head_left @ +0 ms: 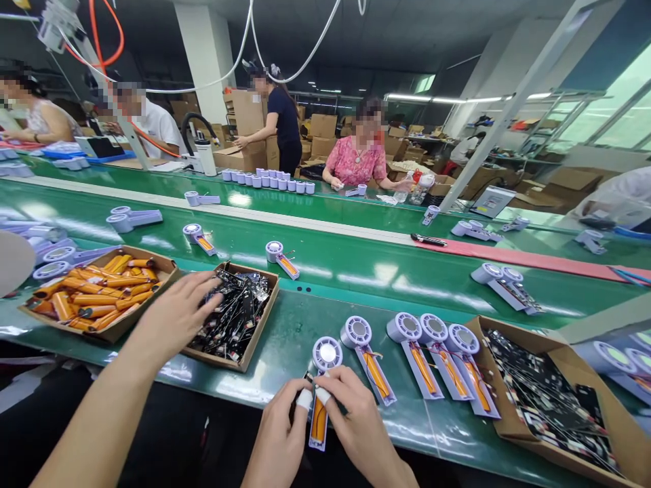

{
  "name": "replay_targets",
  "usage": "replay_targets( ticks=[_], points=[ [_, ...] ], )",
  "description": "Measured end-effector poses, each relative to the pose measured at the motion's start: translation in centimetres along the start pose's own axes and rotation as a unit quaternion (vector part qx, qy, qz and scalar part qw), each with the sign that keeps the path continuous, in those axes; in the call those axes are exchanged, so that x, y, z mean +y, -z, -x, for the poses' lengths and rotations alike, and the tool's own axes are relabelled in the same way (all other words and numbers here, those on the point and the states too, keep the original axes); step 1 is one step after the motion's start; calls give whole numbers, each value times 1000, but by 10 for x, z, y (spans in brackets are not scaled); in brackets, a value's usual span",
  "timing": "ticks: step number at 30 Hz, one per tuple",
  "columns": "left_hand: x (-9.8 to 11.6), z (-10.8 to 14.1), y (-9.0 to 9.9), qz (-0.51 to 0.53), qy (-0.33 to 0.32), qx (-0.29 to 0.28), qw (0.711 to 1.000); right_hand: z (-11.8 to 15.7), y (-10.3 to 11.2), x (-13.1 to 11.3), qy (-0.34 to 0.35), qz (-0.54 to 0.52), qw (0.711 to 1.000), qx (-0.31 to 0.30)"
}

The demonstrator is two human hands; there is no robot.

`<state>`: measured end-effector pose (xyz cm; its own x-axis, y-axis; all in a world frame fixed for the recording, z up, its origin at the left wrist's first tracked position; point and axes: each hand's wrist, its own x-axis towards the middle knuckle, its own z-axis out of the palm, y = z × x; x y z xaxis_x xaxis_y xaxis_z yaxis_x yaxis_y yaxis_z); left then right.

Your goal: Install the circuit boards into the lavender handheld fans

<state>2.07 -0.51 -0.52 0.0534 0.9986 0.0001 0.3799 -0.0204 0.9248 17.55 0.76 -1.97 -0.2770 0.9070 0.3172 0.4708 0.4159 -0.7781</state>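
In front of me lies a lilac handheld fan half [327,356], with a round vented head and an orange battery [319,417] in its open handle. My left hand [282,427] is closed over the left side of the handle, its white-covered thumb and fingertips pinching a small black part [308,377]. From the right, my right hand [353,407] is closed too, thumb and fingers meeting just below the fan head. Whatever is between those right fingertips is hidden. Similar fan halves [373,366] with batteries and loose wires lie to the right.
A co-worker's hand [178,312] reaches in from the left over a carton of black circuit boards [239,315]. Beside it stands a carton of orange batteries [102,291]; another board carton [554,400] is at right. Fan parts [281,257] lie on the green belt [350,251]. People work opposite.
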Motion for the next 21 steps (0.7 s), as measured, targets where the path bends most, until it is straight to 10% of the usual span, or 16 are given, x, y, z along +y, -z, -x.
replay_targets(
  ticks=[21],
  points=[
    [-18, 2, -2, 78, 65, -25, 995, -9, 2, 4, 55, 167, 984, 23]
  ],
)
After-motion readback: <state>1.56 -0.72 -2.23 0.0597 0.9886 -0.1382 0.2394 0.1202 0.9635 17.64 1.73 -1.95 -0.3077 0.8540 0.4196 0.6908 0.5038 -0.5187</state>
